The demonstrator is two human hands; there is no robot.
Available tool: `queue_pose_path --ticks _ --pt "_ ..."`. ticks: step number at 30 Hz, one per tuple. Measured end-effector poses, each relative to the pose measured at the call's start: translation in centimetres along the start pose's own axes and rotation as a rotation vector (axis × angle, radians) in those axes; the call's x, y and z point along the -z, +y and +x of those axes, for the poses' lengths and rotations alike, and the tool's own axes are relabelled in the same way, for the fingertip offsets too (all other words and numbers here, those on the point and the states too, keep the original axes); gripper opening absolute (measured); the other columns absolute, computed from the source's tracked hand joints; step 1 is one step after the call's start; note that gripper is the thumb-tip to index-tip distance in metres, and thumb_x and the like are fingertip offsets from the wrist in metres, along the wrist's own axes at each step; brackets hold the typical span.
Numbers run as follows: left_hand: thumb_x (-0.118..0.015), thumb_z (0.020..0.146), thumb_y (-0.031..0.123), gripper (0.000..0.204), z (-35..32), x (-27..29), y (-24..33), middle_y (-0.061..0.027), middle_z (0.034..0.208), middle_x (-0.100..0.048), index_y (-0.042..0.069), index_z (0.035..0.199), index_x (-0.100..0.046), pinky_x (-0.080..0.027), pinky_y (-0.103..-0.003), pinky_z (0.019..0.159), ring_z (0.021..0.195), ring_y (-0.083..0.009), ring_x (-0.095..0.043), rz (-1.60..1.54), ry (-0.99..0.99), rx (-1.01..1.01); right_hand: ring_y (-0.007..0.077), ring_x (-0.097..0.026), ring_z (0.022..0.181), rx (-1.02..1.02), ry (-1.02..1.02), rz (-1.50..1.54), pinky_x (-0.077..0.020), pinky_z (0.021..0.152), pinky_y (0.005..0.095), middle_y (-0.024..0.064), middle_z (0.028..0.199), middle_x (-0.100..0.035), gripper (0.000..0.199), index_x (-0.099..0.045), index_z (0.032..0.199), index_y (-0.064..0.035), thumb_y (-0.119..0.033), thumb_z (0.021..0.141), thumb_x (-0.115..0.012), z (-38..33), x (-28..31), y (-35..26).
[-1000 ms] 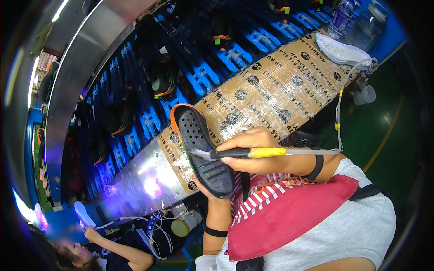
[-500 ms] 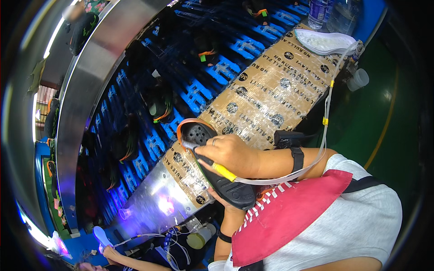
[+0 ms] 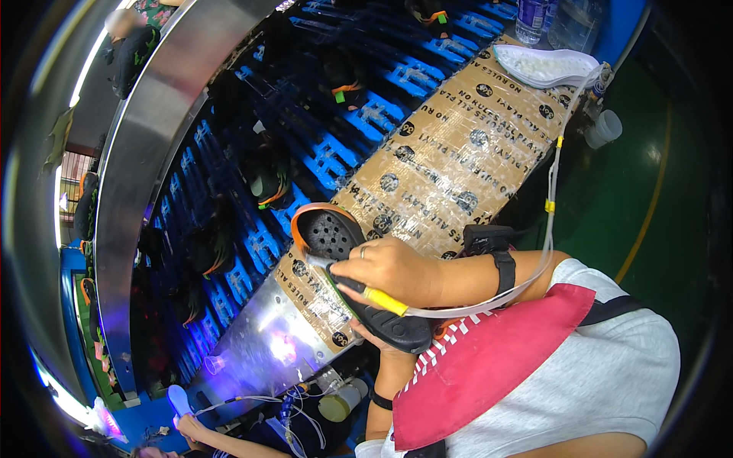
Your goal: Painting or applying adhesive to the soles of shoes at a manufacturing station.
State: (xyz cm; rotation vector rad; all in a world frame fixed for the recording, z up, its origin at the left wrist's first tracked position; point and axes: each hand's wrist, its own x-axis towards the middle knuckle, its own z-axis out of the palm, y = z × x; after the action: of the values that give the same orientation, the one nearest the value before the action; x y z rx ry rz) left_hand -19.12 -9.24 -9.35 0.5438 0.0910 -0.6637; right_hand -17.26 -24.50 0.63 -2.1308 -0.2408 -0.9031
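Observation:
My right hand (image 3: 389, 269) grips a tube-fed brush (image 3: 347, 282), its dark handle ending in a yellow collar with a clear tube attached. The pale brush tip touches or lies just over the side edge of a black clog-like shoe (image 3: 398, 330). Round holes dot one end of this shoe, and an orange band (image 3: 298, 221) curves about that end. From below, my left hand (image 3: 370, 336) supports the shoe near its other end; most of those fingers are hidden beneath it. Both hands are above the cardboard-covered ledge (image 3: 435, 164).
A blue-slatted conveyor (image 3: 328, 160) carries several dark shoes beside the ledge. At the far end stand a white shoe-shaped tray (image 3: 542, 67) and bottles (image 3: 530, 21). A plastic cup (image 3: 603, 130) hangs near the tube. At lower left, a co-worker's hand (image 3: 187, 426) holds a blue sole (image 3: 180, 400).
The brush and my right hand have shifted slightly down and right along the shoe's edge. More holes show now. The co-worker's blue sole has moved a little right.

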Motion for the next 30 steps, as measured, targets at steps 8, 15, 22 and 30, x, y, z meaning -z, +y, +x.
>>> queue_pose_path --ticks 8,15,22,30 --pt "-0.049 0.071 0.067 0.087 0.4 -0.5 0.6 -0.0103 0.133 -0.035 0.012 0.135 -0.026 -0.033 -0.045 0.099 0.117 -0.0287 -0.04 -0.011 -0.03 -0.021 0.0254 -0.057 0.057 -0.01 0.085 0.084 -0.0462 0.053 0.0356 0.0089 0.066 -0.056 0.022 -0.059 0.085 -0.0047 -0.019 0.07 -0.066 -0.1 0.6 -0.4" --pt "-0.05 0.071 0.066 0.087 0.9 -1.2 1.1 -0.0105 0.132 -0.036 0.012 0.135 -0.026 -0.033 -0.045 0.098 0.117 -0.0289 -0.04 -0.016 -0.06 -0.057 0.0272 -0.059 0.064 0.074 -0.186 0.23 -0.047 0.058 0.037 0.0096 0.067 -0.057 0.026 -0.059 0.086 -0.0053 -0.019 0.065 -0.063 -1.2 -0.2 -1.2" --pt "-0.05 0.071 0.066 0.086 1.5 -2.1 1.5 -0.0108 0.132 -0.036 0.012 0.135 -0.026 -0.033 -0.046 0.098 0.117 -0.0291 -0.04 -0.033 -0.112 -0.086 0.0259 -0.06 0.064 -0.023 -0.089 0.126 -0.0479 0.059 0.0356 0.0092 0.07 -0.06 0.024 -0.062 0.086 -0.0093 -0.022 0.067 -0.062 -1.5 -0.3 -1.0" --pt "-0.05 0.072 0.065 0.086 2.1 -2.9 2.3 -0.011 0.132 -0.036 0.013 0.135 -0.026 -0.034 -0.046 0.098 0.116 -0.0294 -0.041 -0.053 -0.189 -0.13 0.0192 -0.059 0.06 0.068 -0.013 0.205 -0.0464 0.058 0.0317 0.0071 0.065 -0.058 0.018 -0.061 0.081 -0.0058 -0.018 0.068 -0.065 -1.6 0.2 -1.2"
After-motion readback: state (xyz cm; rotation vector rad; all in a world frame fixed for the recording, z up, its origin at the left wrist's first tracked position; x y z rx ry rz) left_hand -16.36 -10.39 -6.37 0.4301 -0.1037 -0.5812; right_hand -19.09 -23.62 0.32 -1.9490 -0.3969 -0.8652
